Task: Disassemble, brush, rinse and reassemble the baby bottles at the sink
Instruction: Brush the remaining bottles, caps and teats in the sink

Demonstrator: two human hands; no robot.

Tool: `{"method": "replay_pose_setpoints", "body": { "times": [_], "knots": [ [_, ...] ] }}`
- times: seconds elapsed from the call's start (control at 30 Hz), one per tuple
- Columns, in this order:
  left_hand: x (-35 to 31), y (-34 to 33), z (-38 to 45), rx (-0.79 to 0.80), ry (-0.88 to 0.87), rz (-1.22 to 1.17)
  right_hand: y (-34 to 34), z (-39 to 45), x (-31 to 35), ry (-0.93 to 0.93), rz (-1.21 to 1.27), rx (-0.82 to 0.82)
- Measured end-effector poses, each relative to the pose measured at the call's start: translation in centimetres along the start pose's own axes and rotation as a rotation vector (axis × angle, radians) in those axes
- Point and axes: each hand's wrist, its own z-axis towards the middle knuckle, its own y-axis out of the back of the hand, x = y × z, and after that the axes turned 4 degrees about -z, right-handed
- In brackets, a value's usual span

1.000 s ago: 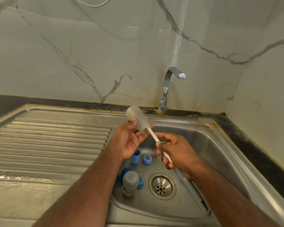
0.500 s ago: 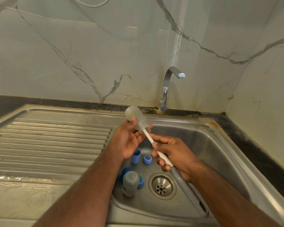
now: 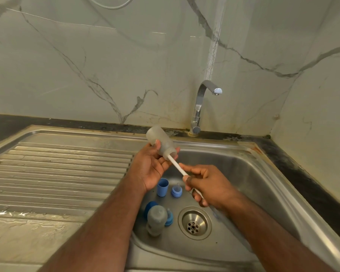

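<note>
At frame centre the left hand (image 3: pixel 152 165) is raised palm-up over the basin's left edge, thumb and fingers wrapped round a frosted bottle (image 3: pixel 161 142) tilted with its base toward the upper left and its mouth down-right. The right hand (image 3: pixel 206 186), just lower right, is curled round the white brush handle (image 3: pixel 178 166), whose far end goes into the bottle's mouth; the bristles are hidden inside.

Below is a steel sink (image 3: pixel 263 193), its ribbed drainboard (image 3: pixel 57 173) filling the left, wet at lower left. A marble wall rises behind, with a chrome tap (image 3: pixel 201 103) at centre.

On the basin floor stand a blue cap (image 3: pixel 162 187) and a blue ring with teat (image 3: pixel 176 191); nearer, a second bottle (image 3: pixel 155 219) lies beside more blue parts, left of the drain (image 3: pixel 194 224).
</note>
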Motion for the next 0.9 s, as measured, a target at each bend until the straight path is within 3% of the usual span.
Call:
{"method": "replay_pose_setpoints", "body": {
  "times": [0.07,0.17,0.27,0.43,0.53,0.77,0.9],
  "knots": [
    [0.1,0.0,0.0,-0.009,0.008,0.02,0.3,0.2,-0.1,0.011,-0.126,-0.072],
    [0.4,-0.3,0.0,-0.001,0.012,0.037,0.1,-0.2,0.3,-0.02,0.182,-0.102],
    [0.4,-0.4,-0.1,0.03,0.011,0.029,-0.2,-0.5,0.7,-0.015,0.4,-0.005],
    [0.1,0.2,0.1,0.008,0.07,-0.069,0.0,0.2,-0.5,0.042,-0.103,-0.085],
    [0.4,0.3,0.5,-0.04,0.087,0.008,0.4,0.5,-1.0,0.102,-0.226,-0.173],
    [1.2,0.0,0.8,-0.25,0.047,0.356,0.6,0.8,-1.5,0.132,-0.501,-0.206],
    [1.8,-0.1,0.9,-0.278,0.01,0.4,0.4,0.7,-1.3,0.164,-0.553,-0.225]
  ]
}}
